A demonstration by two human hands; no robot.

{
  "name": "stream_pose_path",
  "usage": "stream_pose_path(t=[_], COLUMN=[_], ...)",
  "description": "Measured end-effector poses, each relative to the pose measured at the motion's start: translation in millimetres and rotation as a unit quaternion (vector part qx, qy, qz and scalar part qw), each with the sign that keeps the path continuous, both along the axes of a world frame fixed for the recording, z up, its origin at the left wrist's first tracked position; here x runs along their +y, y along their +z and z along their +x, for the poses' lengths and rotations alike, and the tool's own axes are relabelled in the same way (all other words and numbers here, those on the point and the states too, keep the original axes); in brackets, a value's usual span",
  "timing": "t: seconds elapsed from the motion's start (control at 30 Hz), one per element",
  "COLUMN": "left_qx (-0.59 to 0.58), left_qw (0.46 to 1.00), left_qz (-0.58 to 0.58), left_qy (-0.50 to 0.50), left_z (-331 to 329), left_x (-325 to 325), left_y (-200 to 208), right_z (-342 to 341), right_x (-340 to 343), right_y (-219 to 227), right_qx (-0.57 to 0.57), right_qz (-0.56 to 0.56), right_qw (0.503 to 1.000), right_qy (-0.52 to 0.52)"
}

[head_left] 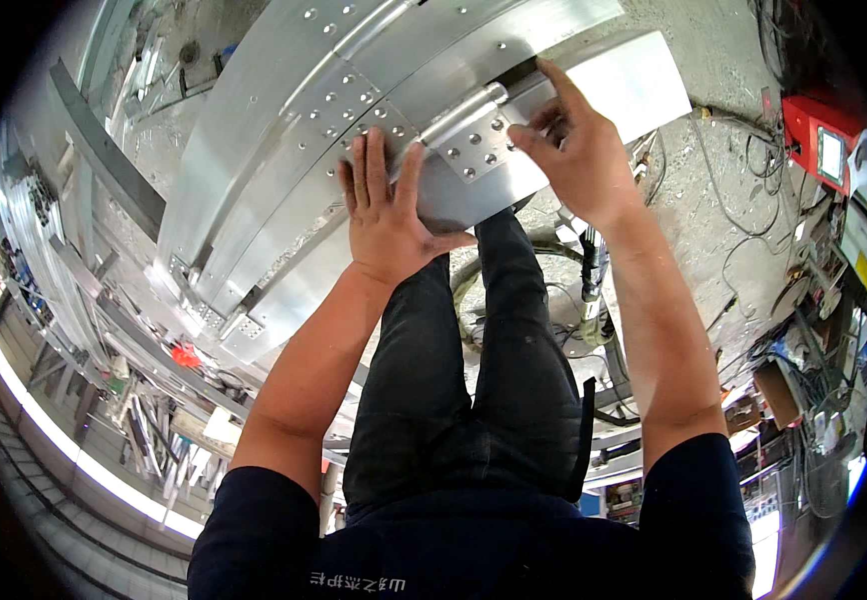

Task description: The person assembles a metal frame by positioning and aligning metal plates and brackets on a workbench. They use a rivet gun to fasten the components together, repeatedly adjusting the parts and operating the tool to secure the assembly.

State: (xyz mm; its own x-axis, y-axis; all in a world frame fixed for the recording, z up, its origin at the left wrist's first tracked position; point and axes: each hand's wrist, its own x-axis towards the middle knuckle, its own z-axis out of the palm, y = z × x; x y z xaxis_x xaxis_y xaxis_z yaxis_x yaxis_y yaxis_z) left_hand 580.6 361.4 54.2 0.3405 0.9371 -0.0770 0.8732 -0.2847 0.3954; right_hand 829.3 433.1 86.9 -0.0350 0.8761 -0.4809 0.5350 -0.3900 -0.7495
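Note:
A large silvery metal panel [284,150] with rows of rivets or bolt heads lies in front of me. On its near right part is a hinge [464,115] with a round barrel and a plate dotted with round heads. My left hand [384,215] rests on the panel just left of this hinge, fingers spread flat. Over the hinge's right end, my right hand [589,150] is curved, thumb and forefinger wide apart. Its thumb is by the dotted plate, its forefinger reaches past the barrel, and the other fingers are curled and partly hidden. I see nothing held in it.
A bright flat metal piece [634,85] extends right of the hinge. Cables cross the concrete floor [729,190] towards a red machine [819,145] with a small screen. Long metal bars [104,150] and scraps lie at left. Tools and clutter crowd the right side.

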Motion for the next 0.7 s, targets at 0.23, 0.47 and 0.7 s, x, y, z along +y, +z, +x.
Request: stream_pose_path(t=[0.23,0.47,0.7], left_qx=[-0.015,0.014,0.022], left_qw=[0.999,0.999,0.996], left_qz=[-0.046,-0.051,-0.079], left_qy=[0.019,-0.013,-0.025], left_z=[2,2,3], left_x=[-1,-2,1], left_y=[-1,-2,2], right_z=[-26,-38,-24], right_x=[4,-8,-5], right_y=[-11,-14,-15], right_qx=[-0.100,-0.116,-0.063], right_qz=[0.085,0.106,0.097], right_qw=[0.984,0.988,0.992], right_qy=[0.121,0.009,0.048])
